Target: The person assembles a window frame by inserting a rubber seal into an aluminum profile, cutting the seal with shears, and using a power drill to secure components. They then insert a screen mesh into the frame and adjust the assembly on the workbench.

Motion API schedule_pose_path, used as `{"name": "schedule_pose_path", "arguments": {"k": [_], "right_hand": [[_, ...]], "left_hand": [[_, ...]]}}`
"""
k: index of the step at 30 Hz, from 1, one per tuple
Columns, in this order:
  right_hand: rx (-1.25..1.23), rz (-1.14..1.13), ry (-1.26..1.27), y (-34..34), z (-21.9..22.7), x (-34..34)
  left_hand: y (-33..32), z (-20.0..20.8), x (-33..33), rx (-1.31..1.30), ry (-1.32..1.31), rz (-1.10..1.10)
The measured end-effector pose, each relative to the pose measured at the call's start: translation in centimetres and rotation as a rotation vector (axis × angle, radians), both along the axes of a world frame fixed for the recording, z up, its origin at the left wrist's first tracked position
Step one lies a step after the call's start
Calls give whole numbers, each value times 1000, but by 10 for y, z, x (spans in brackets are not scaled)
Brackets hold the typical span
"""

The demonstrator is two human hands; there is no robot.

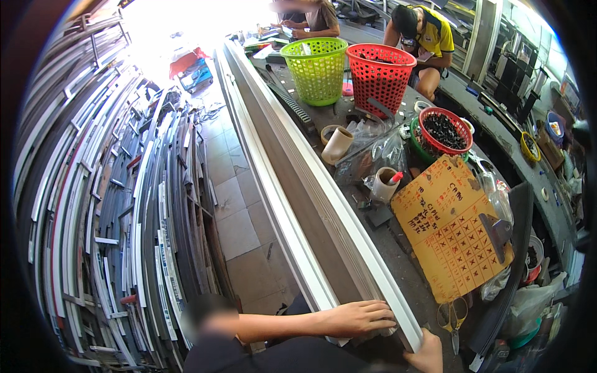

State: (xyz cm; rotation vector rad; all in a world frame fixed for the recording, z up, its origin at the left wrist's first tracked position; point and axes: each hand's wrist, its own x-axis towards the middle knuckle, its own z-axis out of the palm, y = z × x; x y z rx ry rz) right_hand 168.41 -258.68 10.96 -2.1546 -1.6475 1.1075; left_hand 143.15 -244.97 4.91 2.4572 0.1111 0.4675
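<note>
Right hand [428, 355] grips the white profile [360, 248] by its end; left hand [357, 319] lies beside it, fingers loose (seemingly steadying; shifting calls for even support).

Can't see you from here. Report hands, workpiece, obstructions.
Left hand on long profile; right hand at its near end. Profile lies lengthwise. Clipboard, scissors close right.

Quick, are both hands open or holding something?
Left hand: laid across the long white-edged profile; whether it grips cannot be told.
Right hand: against the profile's near end, partly out of view; grip cannot be told.
</note>
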Motion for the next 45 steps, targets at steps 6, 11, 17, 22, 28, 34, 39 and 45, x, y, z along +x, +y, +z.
{"name": "schedule_pose_path", "arguments": {"k": [6,11,17,22,28,34,39,45], "right_hand": [[28,16,-36,30,-12,-14],[28,-34,-69,17,-10,-4],[13,-28,-149,15,-25,-5],[114,16,177,2,-32,1],[28,3,108,17,-35,-2],[-226,-111,-15,0,-6,9],[-101,-118,-103,-6,-33,12],[-156,-284,201,-171,-32,90]], "left_hand": [[-4,-3,0,-58,-44,62],[1,-1,1,-43,-65,44],[0,-3,1,-40,-66,57],[2,-2,0,-70,-61,35],[2,3,3,61,-161,111],[0,11,-1,-3,-201,125],[3,15,1,-14,-199,121],[4,18,0,-47,-215,107]]}}
